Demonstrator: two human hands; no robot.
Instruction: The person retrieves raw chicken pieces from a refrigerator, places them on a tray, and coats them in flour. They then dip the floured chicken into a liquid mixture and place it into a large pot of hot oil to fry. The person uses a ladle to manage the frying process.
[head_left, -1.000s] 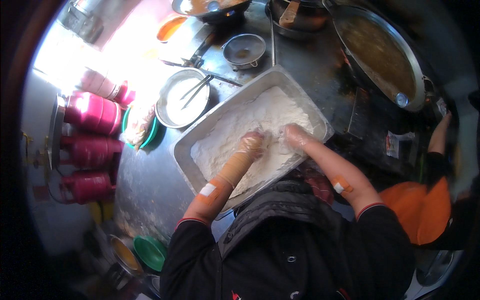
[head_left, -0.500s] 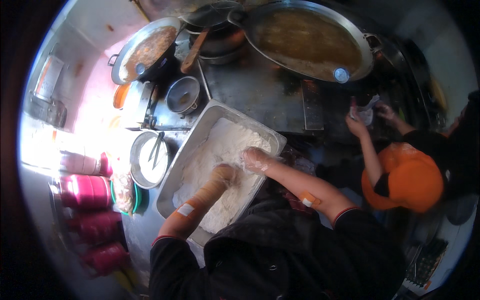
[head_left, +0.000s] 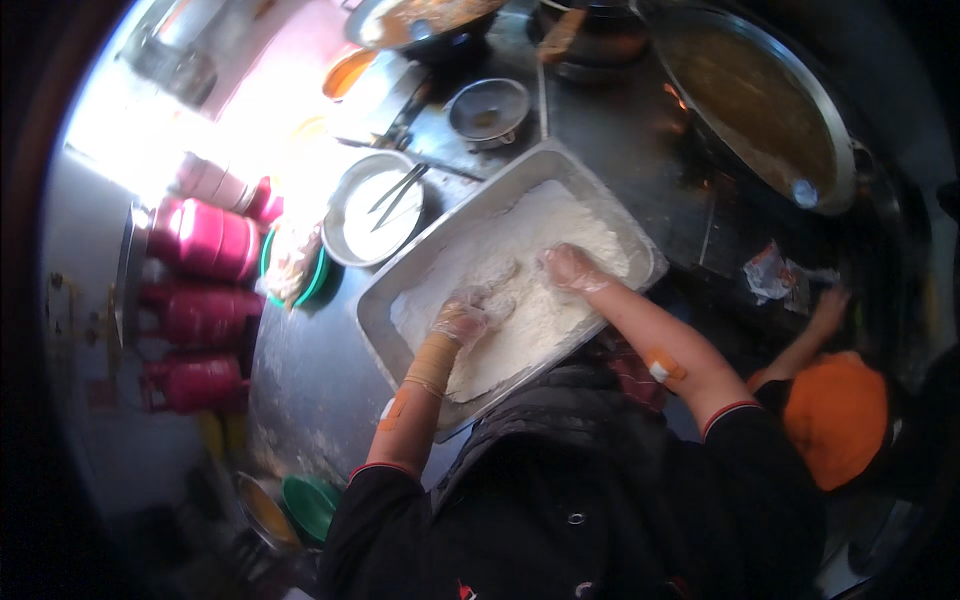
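Observation:
A large rectangular metal tray (head_left: 398, 262) holds a wide bed of white flour (head_left: 530, 350). My left hand (head_left: 463, 318), in a clear plastic glove with a tan wrap at the wrist, lies low in the flour. Its flour-coated fingers look stretched out beside whitish lumps (head_left: 492, 272); whether these are coated pieces or clumped flour I cannot tell. Toward the tray's right side, my right hand (head_left: 572, 268), also gloved in clear plastic, has its fingertips down in the flour. The flour hides how those fingers are bent.
Left of the tray stand a metal bowl (head_left: 333, 225) of white stuff with tongs (head_left: 398, 192), and a green basket (head_left: 322, 280). A strainer (head_left: 488, 108) lies behind. A big pan of oil (head_left: 760, 110) stands far right. A co-worker in an orange cap (head_left: 835, 420) is close at right.
The view has turned, so the tray and bowl appear farther right and higher. My left hand has come up out of deeper flour. The co-worker has lowered a hand; a crumpled wrapper lies on the counter.

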